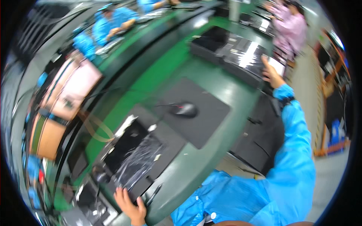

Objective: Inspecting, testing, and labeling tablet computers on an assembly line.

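My left hand (130,207) has its fingers spread at the near edge of a black foam pad (171,141). On that pad lies a flat dark panel (137,154), partly under crinkled clear film, with white bits around it. A dark pen (154,195) rests just right of that hand. Stretched far to the right, my right hand (272,73) lays its parted fingers against the edge of a black box (241,71). Shiny film-covered flat pieces (247,52) fill the top of this box. Blur hides how firmly the fingers touch it.
A black mouse (185,109) sits on a dark mat (194,113) on the green table (211,81). Beyond the film-covered pieces is another black box (213,39). Cartons (51,132) stand at left. People in blue (113,24) and pink (290,30) work farther off.
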`<state>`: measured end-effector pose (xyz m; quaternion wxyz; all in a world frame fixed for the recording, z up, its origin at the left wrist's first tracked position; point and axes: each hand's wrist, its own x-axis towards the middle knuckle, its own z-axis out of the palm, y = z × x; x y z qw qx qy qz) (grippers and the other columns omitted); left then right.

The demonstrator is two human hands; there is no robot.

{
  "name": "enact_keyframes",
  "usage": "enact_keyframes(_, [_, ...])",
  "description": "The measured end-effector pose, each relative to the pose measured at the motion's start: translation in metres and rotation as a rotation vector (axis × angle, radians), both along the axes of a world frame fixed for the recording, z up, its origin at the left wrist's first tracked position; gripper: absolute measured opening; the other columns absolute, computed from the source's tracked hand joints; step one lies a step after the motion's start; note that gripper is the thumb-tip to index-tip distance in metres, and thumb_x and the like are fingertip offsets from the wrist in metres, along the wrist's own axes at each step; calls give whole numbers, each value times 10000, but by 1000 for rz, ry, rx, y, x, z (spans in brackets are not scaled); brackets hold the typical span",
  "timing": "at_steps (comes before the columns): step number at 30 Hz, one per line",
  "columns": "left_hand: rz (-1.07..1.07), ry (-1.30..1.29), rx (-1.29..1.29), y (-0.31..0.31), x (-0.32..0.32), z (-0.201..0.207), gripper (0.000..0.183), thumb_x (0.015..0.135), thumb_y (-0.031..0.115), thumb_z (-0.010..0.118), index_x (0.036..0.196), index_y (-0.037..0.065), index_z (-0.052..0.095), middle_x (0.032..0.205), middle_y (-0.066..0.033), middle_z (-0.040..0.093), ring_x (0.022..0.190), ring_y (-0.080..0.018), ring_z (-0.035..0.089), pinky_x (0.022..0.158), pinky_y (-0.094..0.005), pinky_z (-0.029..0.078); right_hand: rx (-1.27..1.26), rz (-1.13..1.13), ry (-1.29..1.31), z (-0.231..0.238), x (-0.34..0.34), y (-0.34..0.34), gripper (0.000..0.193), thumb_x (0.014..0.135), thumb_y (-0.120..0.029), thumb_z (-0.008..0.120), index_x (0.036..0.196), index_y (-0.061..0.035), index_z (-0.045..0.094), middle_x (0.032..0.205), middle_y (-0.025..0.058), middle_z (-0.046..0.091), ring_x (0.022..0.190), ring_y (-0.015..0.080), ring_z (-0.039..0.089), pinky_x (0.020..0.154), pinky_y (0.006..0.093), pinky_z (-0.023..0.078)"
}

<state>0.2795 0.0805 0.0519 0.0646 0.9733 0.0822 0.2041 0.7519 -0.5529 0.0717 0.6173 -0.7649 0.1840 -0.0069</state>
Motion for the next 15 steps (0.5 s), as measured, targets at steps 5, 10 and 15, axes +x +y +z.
enact_keyframes(5, [13, -23, -55, -5, 6, 4, 655, 780, 222, 751, 1361, -7, 553, 1452, -225, 513, 1395, -436, 452, 1173, -626, 294, -101, -190, 4, 3, 37, -7, 852, 772, -816, 633, 1392, -232, 610, 1221, -25, 561, 839, 94, 441, 679, 295, 362])
enact_keyframes(10, [61, -38, -35, -7, -5, 16, 715, 739, 242, 816, 1356, -7, 556, 1422, -230, 533, 1372, -431, 481, 1163, -624, 313, -107, -83, -112, -56, 128, -79, 704, 922, -656, 609, 1380, -121, 634, 1128, -31, 657, 712, 82, 566, 591, 257, 430])
enact_keyframes(15, [31, -35, -106, -1, 2, 12, 704, 727, 313, 848, 1326, 33, 607, 1409, -231, 540, 1366, -422, 491, 1157, -618, 320, 73, 258, -397, -84, 192, -188, 613, 1019, -393, 606, 1441, 45, 531, 1431, 78, 581, 1285, 210, 552, 1131, 322, 381])
